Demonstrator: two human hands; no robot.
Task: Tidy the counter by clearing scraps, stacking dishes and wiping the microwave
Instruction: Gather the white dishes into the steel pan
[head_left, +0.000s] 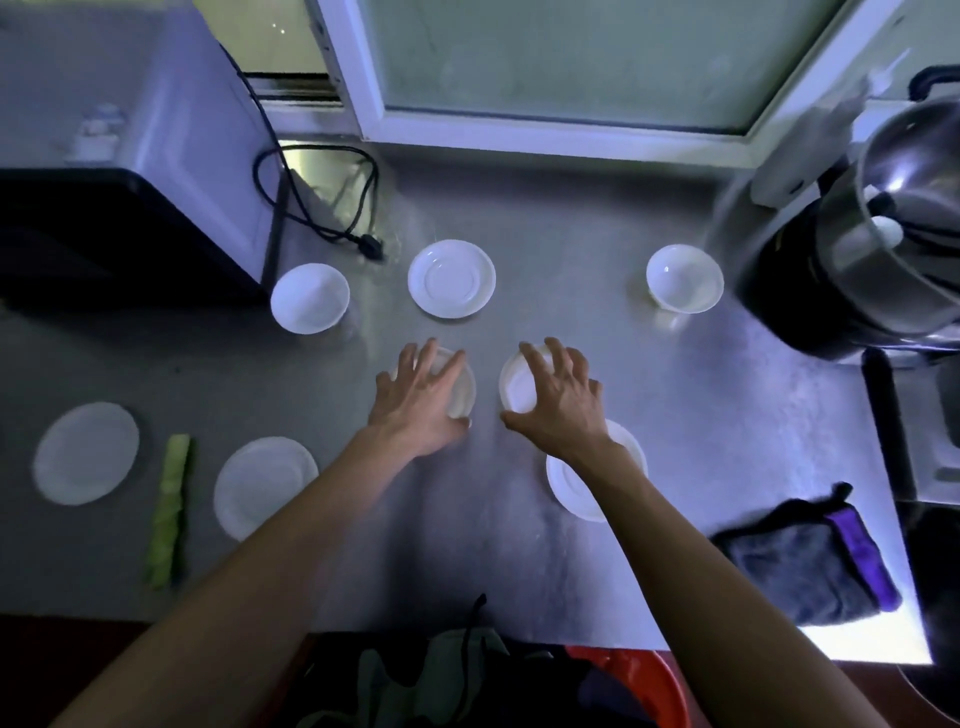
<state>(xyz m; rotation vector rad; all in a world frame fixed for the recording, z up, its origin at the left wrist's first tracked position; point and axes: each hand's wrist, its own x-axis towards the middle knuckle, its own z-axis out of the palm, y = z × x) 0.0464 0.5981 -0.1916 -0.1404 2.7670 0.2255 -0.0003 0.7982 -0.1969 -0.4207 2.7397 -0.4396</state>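
On the steel counter in front of me I can read no brand, label or writing anywhere; the frame is dim and soft. I count four small white bowls: one beside the microwave at far left, one far right near the steel pot, and two side by side in the middle, each under one of my hands. My left hand lies over the left middle bowl, fingers curled down round its rim and thumb at its near edge, grasping it. My right hand does the same on the right middle bowl. Both bowls appear to sit on the counter, though I cannot tell for sure.

I count four white saucers: one at the back between the far bowls, one under my right wrist, and two at near left. Between those two lies one strip of green vegetable peel. One dark folded cloth with a purple edge rests at near right. One black power cord coils behind the microwave.
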